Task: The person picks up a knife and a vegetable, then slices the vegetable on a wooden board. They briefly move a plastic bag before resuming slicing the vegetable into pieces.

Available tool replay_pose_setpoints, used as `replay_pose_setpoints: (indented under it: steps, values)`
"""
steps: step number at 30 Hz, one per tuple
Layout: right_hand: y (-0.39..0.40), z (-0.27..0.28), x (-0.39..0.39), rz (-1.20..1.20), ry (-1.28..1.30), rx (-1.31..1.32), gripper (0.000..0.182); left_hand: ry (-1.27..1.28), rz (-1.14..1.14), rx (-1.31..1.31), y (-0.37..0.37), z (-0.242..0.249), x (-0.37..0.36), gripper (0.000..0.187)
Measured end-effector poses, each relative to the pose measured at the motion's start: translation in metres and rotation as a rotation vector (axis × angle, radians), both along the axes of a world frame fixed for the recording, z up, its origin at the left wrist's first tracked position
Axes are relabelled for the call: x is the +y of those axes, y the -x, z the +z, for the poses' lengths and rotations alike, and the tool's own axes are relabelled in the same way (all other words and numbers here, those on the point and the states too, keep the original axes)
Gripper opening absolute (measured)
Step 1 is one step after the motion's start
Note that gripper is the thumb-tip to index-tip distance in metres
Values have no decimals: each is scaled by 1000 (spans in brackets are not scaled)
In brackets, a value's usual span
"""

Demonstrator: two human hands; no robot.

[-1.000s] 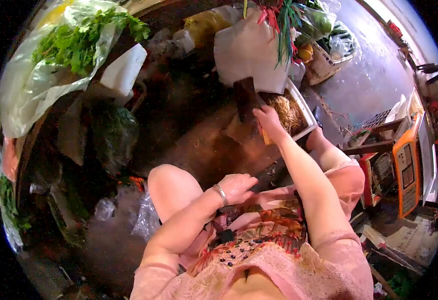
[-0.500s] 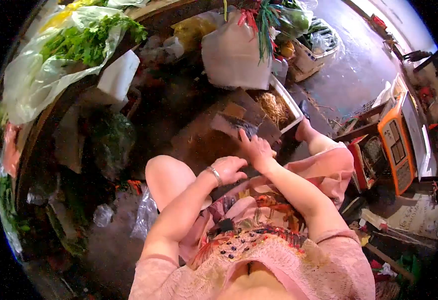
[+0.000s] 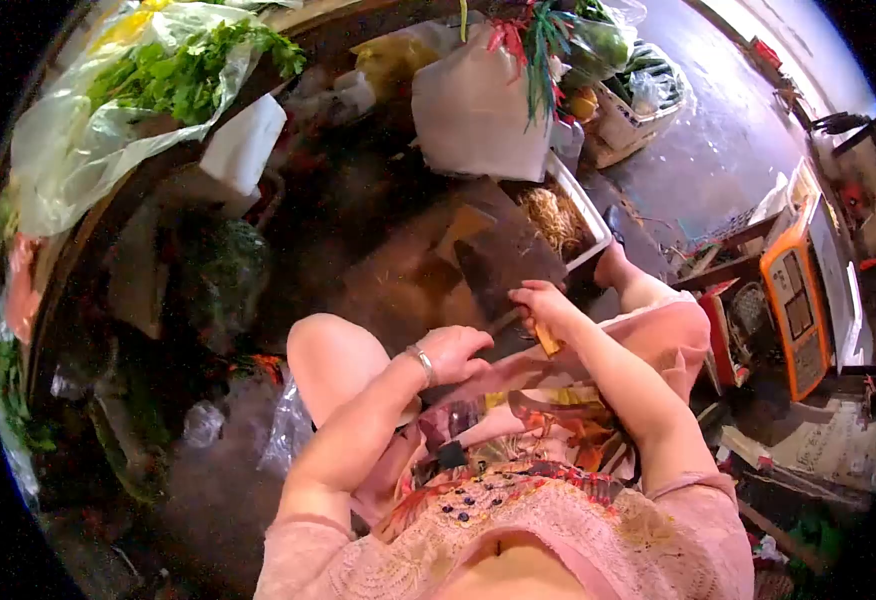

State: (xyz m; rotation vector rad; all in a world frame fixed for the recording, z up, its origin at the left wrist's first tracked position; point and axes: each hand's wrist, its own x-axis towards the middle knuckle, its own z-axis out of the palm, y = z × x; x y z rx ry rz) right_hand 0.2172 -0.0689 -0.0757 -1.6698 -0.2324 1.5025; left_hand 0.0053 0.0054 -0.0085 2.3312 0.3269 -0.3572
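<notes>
Gripping a cleaver by its wooden handle, our right hand has its fingers wrapped tight round the grip, and the dark blade points away from us over the brown block in front of our knees. Our left hand rests just beside it with the fingers loosely curled; we cannot tell whether it holds anything. We judge the main risk is the blade meeting that left hand or our bare knee, since both sit close to the cleaver. A slip of the handle could also send the blade off the block.

The white tray beyond holds pale straw-like shreds. The clear bag far left holds leafy greens. The white sack carries red and green stalks on top.
</notes>
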Motion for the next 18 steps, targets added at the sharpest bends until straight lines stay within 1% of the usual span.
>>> replay_pose_setpoints:
  steps: [1, 2, 3, 5, 7, 8, 9, 10, 11, 13, 14, 15, 17, 18]
  values:
    - [-11, -12, 22, 35, 18, -118, 57, 6, 18, 24, -3, 3, 5, 44]
    - [-18, -20, 37, 28, -51, -130, 50, 11, 19, -19, -4, 5, 6, 45]
    - [-23, -27, 53, 20, -118, -139, 43, 21, 23, -8, -5, 3, 5, 45]
    - [-34, -40, 92, -11, -223, -245, 27, 39, 58, -117, -8, -1, 4, 35]
    - [-48, -34, 135, 62, -156, -359, 53, 28, 53, -96, -12, -4, 7, 34]
    - [-46, -31, 150, 59, -157, -351, 53, 29, 15, -6, -14, -4, 9, 39]
    - [-42, -28, 165, 71, -305, -912, 34, 29, -24, 81, -17, -1, 11, 43]
    - [-35, -22, 173, 78, -446, -1476, 16, 61, -24, 147, -23, 12, 13, 43]
    - [-27, -17, 175, 73, -445, -1476, 16, 58, -28, 149, -23, 12, 13, 43]
    - [-11, -1, 166, 251, -304, -1451, 27, 39, -8, 134, -24, 10, 15, 41]
    - [-4, 3, 149, 296, -415, -1483, 41, 48, -7, 129, -23, 5, 12, 41]
    - [4, 6, 132, 414, -372, -1507, 47, 13, -8, 86, -21, -3, 11, 41]
    - [16, 4, 101, 614, -364, -1603, 62, -27, -13, 35, -19, -9, 11, 40]
    - [22, -2, 87, 612, -361, -1610, 62, -19, -2, 0, -19, -8, 10, 40]
